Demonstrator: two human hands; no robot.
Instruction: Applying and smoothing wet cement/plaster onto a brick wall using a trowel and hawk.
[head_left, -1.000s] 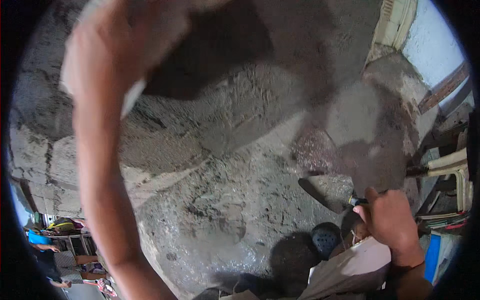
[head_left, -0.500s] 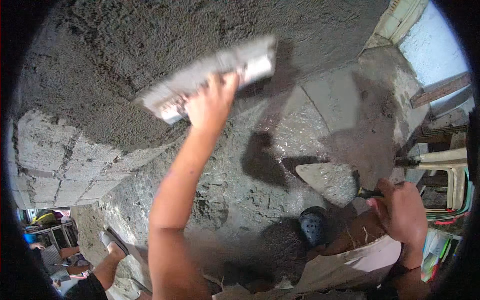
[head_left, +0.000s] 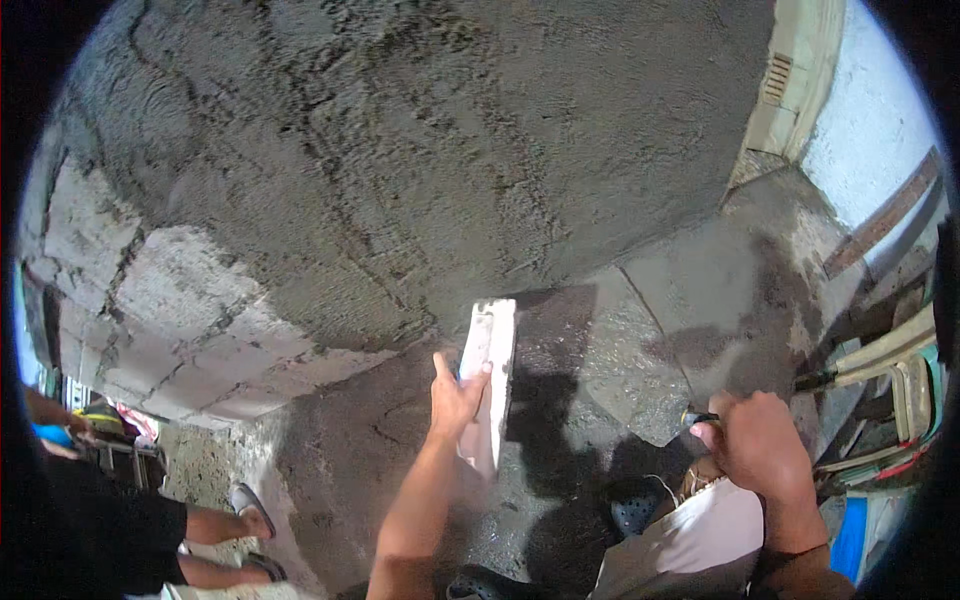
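Observation:
My left hand (head_left: 455, 405) grips a long pale rectangular float (head_left: 492, 335), held lengthwise at lower middle, below the wet grey mortar on the wall (head_left: 450, 130). Bare block work (head_left: 190, 285) shows left of the mortar. At lower right, my right hand (head_left: 755, 440) is closed round the dark handle of a trowel, its grey, mortar-smeared blade (head_left: 650, 405) pointing left over the wet floor.
Another person (head_left: 110, 540) in dark shorts and slippers stands at lower left, clutter behind them. Stacked plastic chairs (head_left: 905, 390) are at the right, below a wooden board (head_left: 880, 215) and white wall. My dark clog (head_left: 630, 515) is at lower middle.
My left hand and the float have come down off the mortar and turned from crosswise to lengthwise. The other person shows more at the left. My right hand still holds the trowel low right.

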